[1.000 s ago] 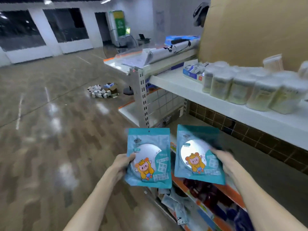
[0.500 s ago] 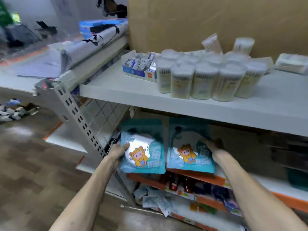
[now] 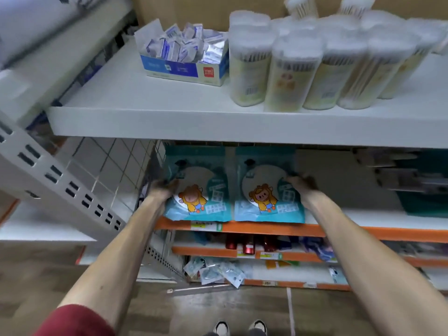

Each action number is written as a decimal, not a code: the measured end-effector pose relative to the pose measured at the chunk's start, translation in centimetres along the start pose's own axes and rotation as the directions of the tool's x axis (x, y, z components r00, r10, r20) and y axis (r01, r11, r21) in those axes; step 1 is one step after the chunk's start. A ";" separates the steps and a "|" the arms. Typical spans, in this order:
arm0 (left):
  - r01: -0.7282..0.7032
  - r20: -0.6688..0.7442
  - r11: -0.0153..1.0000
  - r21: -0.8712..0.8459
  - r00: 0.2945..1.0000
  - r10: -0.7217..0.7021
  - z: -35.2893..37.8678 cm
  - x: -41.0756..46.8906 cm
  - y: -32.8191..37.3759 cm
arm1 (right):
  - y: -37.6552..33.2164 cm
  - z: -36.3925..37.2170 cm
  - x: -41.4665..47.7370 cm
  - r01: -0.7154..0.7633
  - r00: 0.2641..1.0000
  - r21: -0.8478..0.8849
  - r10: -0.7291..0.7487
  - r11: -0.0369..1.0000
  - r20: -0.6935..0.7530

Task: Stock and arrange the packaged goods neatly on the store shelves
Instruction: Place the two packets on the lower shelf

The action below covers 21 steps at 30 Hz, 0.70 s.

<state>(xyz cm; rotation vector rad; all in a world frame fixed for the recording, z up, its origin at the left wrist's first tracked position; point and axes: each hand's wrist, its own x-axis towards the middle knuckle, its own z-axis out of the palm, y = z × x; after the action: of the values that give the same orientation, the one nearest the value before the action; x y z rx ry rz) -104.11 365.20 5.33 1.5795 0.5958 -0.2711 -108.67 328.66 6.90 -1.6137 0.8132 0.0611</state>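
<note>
At the bottom edge, two shoes (image 3: 241, 328) stand on the wooden floor (image 3: 218, 309), and a red sleeve (image 3: 72, 321) covers the left upper arm. Both bare forearms reach forward to the second shelf (image 3: 363, 218), which has an orange front edge.

The left hand (image 3: 164, 190) grips the left edge of the left pouch (image 3: 197, 184), with the thumb on its front. The right hand (image 3: 303, 186) grips the right edge of the right pouch (image 3: 266, 185) in the same way. Both pouches are teal, with a round white window and a cartoon animal in yellow. They stand upright side by side, almost touching, with their lower edges at the front edge of this shelf and their tops just below the top shelf (image 3: 169, 124). I cannot tell whether they rest on the shelf or hang in the hands.

Lower down, red bottles (image 3: 242, 246) stand on a third shelf, and small packets (image 3: 218, 272) lie in disorder on the lowest one.

Farther, on the white top shelf, an open blue box (image 3: 179, 69) holds many small sachets. Just to its right stands a tight group of clear tubs of cotton swabs (image 3: 291, 69). Behind them is a brown cardboard wall (image 3: 194, 10).
</note>
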 end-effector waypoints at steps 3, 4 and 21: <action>-0.006 0.013 0.999 0.054 1.000 0.005 0.5 1.4 -0.2 | 0.2 1.0 1.1 0.020 0.999 0.017 -0.021 1.000 0.036; -0.006 0.011 0.998 0.061 1.000 0.006 0.7 1.8 -0.4 | 0.3 1.2 1.4 0.046 0.998 0.016 -0.046 0.999 0.034; -0.128 -0.216 0.860 0.494 0.940 0.264 2.2 4.1 -2.0 | 2.8 5.0 4.4 0.189 0.947 -0.474 -0.288 0.860 -0.144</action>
<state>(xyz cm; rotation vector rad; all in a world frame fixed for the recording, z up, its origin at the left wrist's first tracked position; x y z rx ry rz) -101.37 363.91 1.30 2.1654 0.6022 -0.0347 -104.82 331.08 1.23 -2.1890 0.7877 -0.1092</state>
